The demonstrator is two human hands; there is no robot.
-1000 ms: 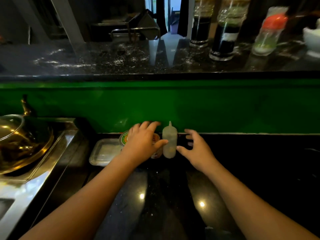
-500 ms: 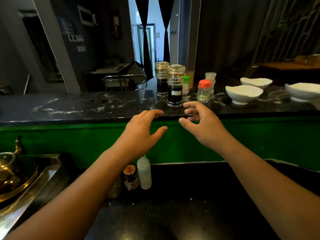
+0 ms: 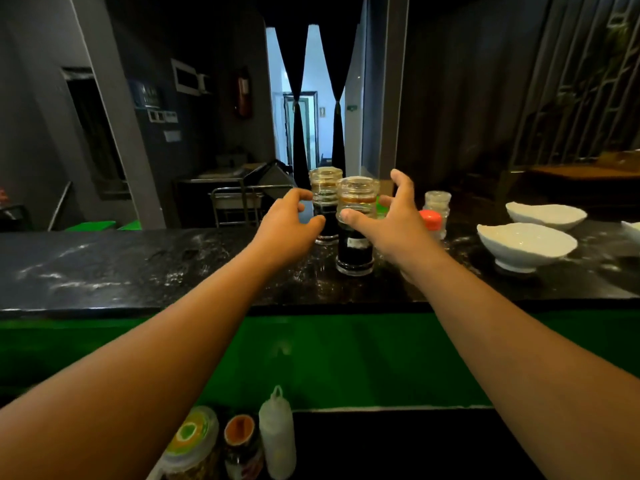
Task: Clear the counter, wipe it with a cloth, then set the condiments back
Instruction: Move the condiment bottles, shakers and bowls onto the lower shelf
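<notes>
Standing upright, sauce jar [image 3: 356, 247], long axis vertical, lid topmost

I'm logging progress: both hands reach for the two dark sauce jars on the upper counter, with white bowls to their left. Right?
Not quite. The head view shows the white bowls right of the sauce jars, not left. The left hand and right hand do reach for the jars on the upper counter.

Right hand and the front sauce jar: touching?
Cannot tell. In the head view, the right hand cups around the front sauce jar; its thumb overlaps the neck, with neither contact nor gap plain.
</notes>
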